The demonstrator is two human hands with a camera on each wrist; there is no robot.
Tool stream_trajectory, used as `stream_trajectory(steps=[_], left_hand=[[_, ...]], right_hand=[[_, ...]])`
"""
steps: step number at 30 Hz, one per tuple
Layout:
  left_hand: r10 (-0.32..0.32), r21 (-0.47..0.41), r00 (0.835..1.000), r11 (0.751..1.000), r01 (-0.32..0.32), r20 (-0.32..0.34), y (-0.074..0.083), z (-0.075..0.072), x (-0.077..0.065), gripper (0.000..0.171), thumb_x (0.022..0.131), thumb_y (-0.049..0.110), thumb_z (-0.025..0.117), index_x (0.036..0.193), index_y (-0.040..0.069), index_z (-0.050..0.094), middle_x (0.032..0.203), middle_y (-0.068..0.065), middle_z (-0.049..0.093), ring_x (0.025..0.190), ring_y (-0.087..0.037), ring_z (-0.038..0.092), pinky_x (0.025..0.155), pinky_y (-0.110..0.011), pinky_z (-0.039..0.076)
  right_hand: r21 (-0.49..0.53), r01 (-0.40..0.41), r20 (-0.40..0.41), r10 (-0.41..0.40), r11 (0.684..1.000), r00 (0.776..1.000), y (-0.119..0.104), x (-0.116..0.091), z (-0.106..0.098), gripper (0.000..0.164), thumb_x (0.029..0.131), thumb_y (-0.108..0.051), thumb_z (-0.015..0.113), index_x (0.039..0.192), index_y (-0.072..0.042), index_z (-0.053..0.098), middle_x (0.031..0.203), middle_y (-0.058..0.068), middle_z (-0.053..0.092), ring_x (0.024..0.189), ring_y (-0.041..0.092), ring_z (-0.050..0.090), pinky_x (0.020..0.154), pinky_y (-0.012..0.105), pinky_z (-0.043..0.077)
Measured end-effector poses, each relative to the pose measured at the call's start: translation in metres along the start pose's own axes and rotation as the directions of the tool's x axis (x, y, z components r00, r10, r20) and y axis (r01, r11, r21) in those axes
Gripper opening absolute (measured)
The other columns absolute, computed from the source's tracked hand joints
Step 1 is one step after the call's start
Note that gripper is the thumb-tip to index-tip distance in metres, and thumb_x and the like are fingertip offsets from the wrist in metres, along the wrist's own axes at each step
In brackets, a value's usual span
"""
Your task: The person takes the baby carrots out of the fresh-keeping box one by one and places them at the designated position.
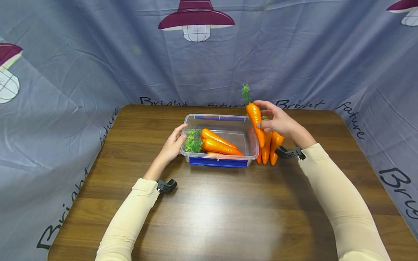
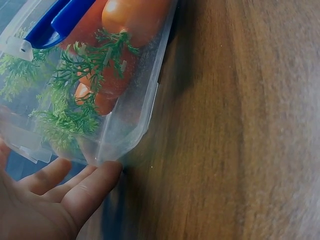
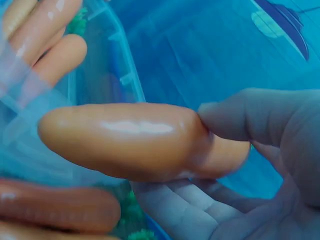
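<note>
My left hand (image 1: 173, 145) rests against the left end of a clear plastic container (image 1: 219, 157) with blue clasps. In the left wrist view its fairly straight fingers (image 2: 92, 192) touch the container's end wall. Inside lie several orange carrots (image 1: 222, 147) with green tops (image 1: 193, 142) toward the left end. My right hand (image 1: 277, 121) pinches another carrot (image 1: 255, 117) between thumb and fingers. That carrot hangs tilted over the container's right rim, leafy top up and tip down. Up close, the right wrist view shows the held carrot (image 3: 125, 140) with the thumb on one side and fingers beneath.
More carrots (image 1: 266, 150) lie side by side on the wooden table (image 1: 209, 214), right of the container and partly hidden by the right hand. A grey-blue curtain (image 1: 202, 72) with printed lamps and lettering surrounds the table's back and sides.
</note>
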State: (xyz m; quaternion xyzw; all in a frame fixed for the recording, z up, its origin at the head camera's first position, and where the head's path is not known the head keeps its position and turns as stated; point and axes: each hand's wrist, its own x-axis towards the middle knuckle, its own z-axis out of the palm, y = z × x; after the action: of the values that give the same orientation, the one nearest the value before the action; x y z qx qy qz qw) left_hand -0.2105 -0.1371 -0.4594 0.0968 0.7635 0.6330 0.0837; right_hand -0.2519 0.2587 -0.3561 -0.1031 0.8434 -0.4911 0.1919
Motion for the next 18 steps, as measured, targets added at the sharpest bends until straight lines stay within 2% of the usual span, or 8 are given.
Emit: stream_trajectory(steps=[3, 9, 12, 15, 18], left_hand=[[-0.003, -0.006, 1.0, 1.0, 0.003, -0.002, 0.0, 0.0, 0.0, 0.05, 0.11, 0.013, 0.036, 0.159, 0.015, 0.029, 0.159, -0.028, 0.038, 0.13, -0.047, 0.054, 0.093, -0.046, 0.061], [0.014, 0.021, 1.0, 1.0, -0.014, -0.006, -0.002, 0.0, 0.002, 0.05, 0.11, 0.013, 0.037, 0.159, 0.013, 0.03, 0.158, -0.028, 0.039, 0.135, -0.046, 0.051, 0.101, -0.05, 0.057], [0.015, 0.019, 1.0, 1.0, -0.015, -0.009, -0.003, -0.001, 0.002, 0.05, 0.109, 0.012, 0.037, 0.159, 0.013, 0.03, 0.158, -0.028, 0.039, 0.136, -0.046, 0.05, 0.103, -0.052, 0.055], [0.011, 0.014, 1.0, 1.0, -0.011, -0.009, -0.003, -0.001, 0.002, 0.05, 0.109, 0.012, 0.037, 0.159, 0.014, 0.03, 0.158, -0.028, 0.039, 0.134, -0.046, 0.051, 0.099, -0.051, 0.058], [0.006, -0.002, 1.0, 1.0, -0.006, -0.001, -0.003, -0.001, 0.002, 0.051, 0.109, 0.013, 0.037, 0.16, 0.014, 0.029, 0.158, -0.028, 0.038, 0.132, -0.046, 0.052, 0.094, -0.047, 0.061]], right_hand=[[0.036, -0.027, -0.058, 0.029, 0.999, 0.998, 0.012, -0.01, -0.007, 0.082, 0.097, 0.0, 0.061, 0.163, -0.026, 0.02, 0.158, 0.025, 0.033, 0.123, 0.037, 0.056, 0.079, 0.032, 0.063], [0.092, -0.063, -0.116, 0.074, 0.994, 0.991, 0.041, -0.03, -0.019, 0.088, 0.096, 0.003, 0.061, 0.165, -0.022, 0.012, 0.158, 0.033, 0.025, 0.104, 0.016, 0.061, 0.077, 0.032, 0.064], [0.088, -0.094, -0.148, 0.106, 0.992, 0.983, 0.056, -0.04, -0.025, 0.089, 0.096, 0.004, 0.06, 0.165, -0.019, 0.01, 0.158, 0.035, 0.022, 0.106, 0.019, 0.06, 0.077, 0.032, 0.064], [0.069, -0.141, -0.181, 0.151, 0.988, 0.972, 0.07, -0.049, -0.029, 0.088, 0.097, 0.0, 0.061, 0.165, -0.018, 0.008, 0.157, 0.037, 0.02, 0.11, 0.024, 0.058, 0.078, 0.031, 0.064], [0.065, -0.176, -0.195, 0.185, 0.982, 0.963, 0.085, -0.056, -0.032, 0.089, 0.097, -0.003, 0.062, 0.165, -0.015, 0.005, 0.154, 0.039, 0.023, 0.1, 0.015, 0.061, 0.077, 0.031, 0.063]])
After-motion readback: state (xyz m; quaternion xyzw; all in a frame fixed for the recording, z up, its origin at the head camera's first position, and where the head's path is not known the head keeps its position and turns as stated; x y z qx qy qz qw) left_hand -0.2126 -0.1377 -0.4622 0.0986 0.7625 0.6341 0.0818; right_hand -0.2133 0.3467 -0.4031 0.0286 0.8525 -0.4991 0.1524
